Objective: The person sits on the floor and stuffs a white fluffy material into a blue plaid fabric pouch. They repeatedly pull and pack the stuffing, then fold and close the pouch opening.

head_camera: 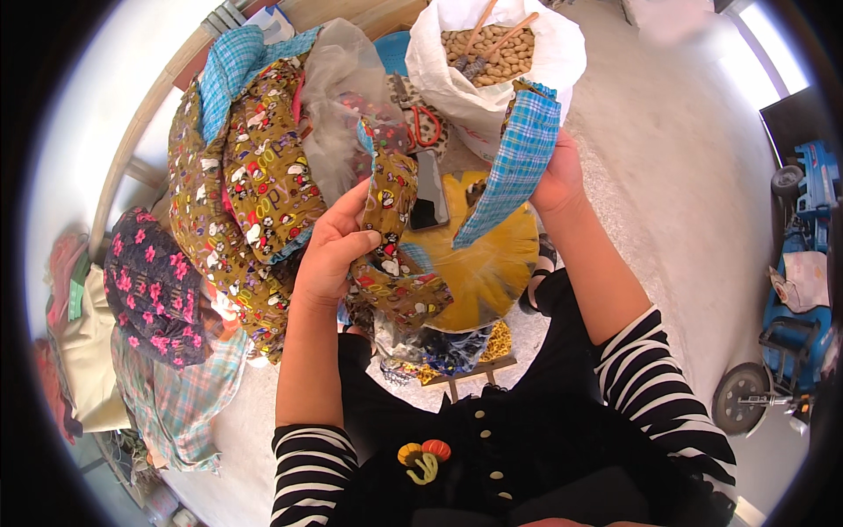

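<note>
My left hand (339, 244) grips a narrow piece of brown cartoon-print quilted fabric (393, 191), thumb on top, its lower part curling over a yellow round seat (490, 277). My right hand (560, 174) holds up a strip whose blue plaid side (520, 158) faces me, with a bit of brown print at its edge. Whether the two pieces are joined I cannot tell. A dark smartphone (429, 191) lies between my hands at the yellow surface's far edge. To the left is a large padded garment (263, 178) in the same brown print with blue plaid lining.
A white woven sack (431, 62) of peanuts (514, 49) with two wooden-handled tools stands ahead. Red-handled scissors (427, 126) lie near it. A dark flowered cloth bundle (155, 283) and plaid cloth (191, 395) are at left; a blue wheeled vehicle (800, 329) is at right.
</note>
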Motion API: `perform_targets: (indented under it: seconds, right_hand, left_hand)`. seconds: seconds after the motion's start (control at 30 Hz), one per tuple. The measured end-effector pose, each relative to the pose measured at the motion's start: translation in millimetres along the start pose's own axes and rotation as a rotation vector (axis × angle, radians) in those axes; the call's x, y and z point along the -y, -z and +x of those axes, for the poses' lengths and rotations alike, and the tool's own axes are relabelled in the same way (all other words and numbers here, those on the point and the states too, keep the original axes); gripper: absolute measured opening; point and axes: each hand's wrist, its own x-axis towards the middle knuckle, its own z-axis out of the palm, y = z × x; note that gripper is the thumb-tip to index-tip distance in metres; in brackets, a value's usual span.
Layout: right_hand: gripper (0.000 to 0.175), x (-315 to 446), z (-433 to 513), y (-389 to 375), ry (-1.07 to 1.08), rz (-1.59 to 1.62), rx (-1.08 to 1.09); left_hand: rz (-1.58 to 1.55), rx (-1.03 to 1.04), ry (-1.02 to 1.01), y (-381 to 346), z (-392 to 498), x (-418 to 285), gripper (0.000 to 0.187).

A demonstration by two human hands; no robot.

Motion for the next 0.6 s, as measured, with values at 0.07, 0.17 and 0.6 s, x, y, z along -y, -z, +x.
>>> perform_targets:
  seconds: [0.07, 0.17, 0.6]
  right_hand:
    - [0.032, -4.8, 0.1, 0.4, -0.064, 0.069, 0.067]
    - [0.031, -9.8, -3.3, -3.7, -0.090, 0.126, 0.088]
    - [0.033, -33.0, 4.7, -11.1, -0.166, 0.251, 0.174]
  left_hand:
    - [-0.018, -0.024, 0.066, 1.9, 0.8, 2.8, 0.064]
    - [-0.007, 0.034, 0.072, 1.2, 4.4, 16.5, 0.054]
    - [0.515, -0.074, -0.149, -16.1, 9.2, 69.3, 0.040]
